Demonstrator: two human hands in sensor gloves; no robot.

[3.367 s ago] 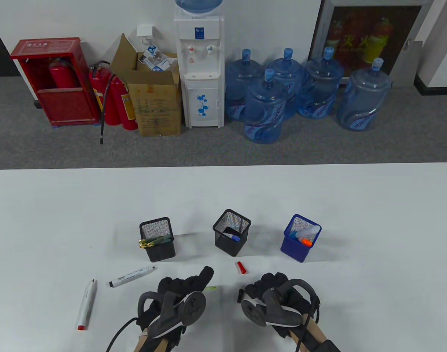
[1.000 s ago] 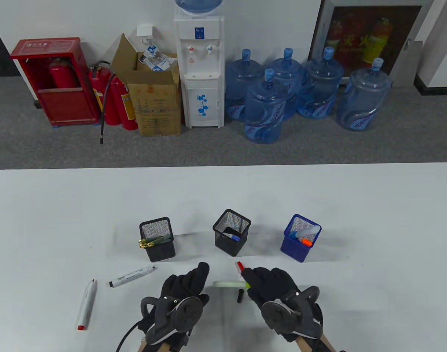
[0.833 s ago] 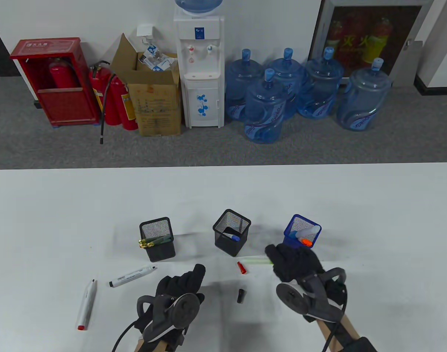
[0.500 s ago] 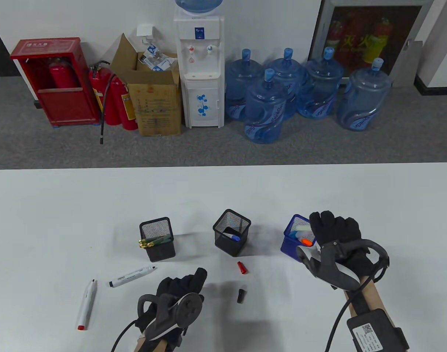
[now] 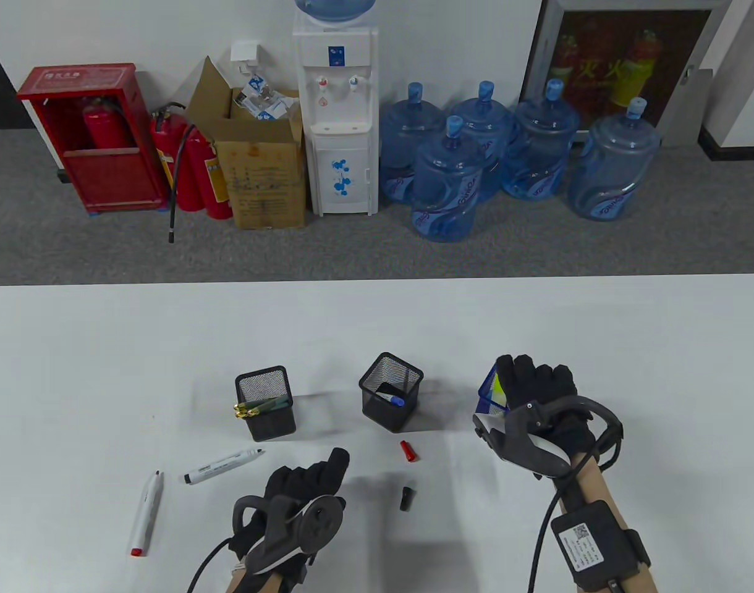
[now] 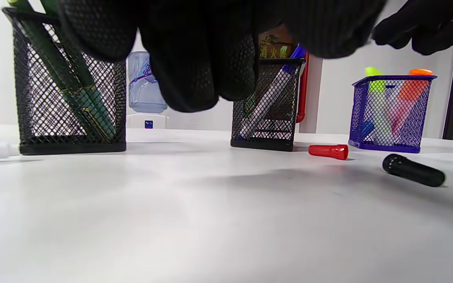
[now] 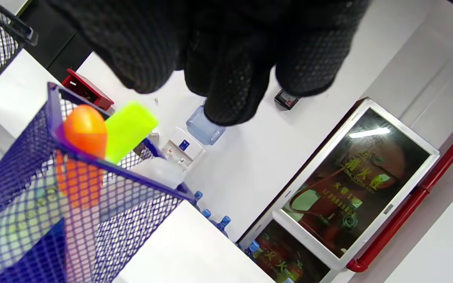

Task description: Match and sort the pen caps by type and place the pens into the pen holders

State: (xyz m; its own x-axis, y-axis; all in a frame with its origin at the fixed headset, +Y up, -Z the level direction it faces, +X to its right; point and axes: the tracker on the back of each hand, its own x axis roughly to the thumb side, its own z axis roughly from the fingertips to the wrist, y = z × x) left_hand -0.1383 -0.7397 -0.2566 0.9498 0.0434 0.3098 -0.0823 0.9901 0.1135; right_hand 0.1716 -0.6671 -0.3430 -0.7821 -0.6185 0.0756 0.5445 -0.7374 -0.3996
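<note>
Over the blue holder: the right hand (image 5: 537,395) hangs above the blue mesh holder (image 7: 10,188), fingers loose and holding nothing; the yellow-green highlighter (image 7: 128,129) already stands inside, leaning beside an orange-capped one (image 7: 85,125).
Near the front edge: the left hand (image 5: 303,488) rests low on the table (image 5: 105,346), fingers relaxed and empty.
Between the hands: the red cap (image 5: 407,451) and the black cap (image 5: 406,498) lie loose, the black one closer to the person.
Which hand is nearer: I'd say the left, just beside the black cap; the right is well apart.
Black cap's axis: roughly toward and away from the person, lying flat.
Its likely match: the uncapped marker (image 5: 224,466), white-barrelled with a dark tip, left of the left hand, angled up to the right.
Other pen: a white pen (image 5: 146,514) with a red end, farther left, nearly lengthwise to the person.
Black holders: left one (image 5: 266,403) holds green pens; the middle one (image 5: 390,391) a blue-capped pen.
</note>
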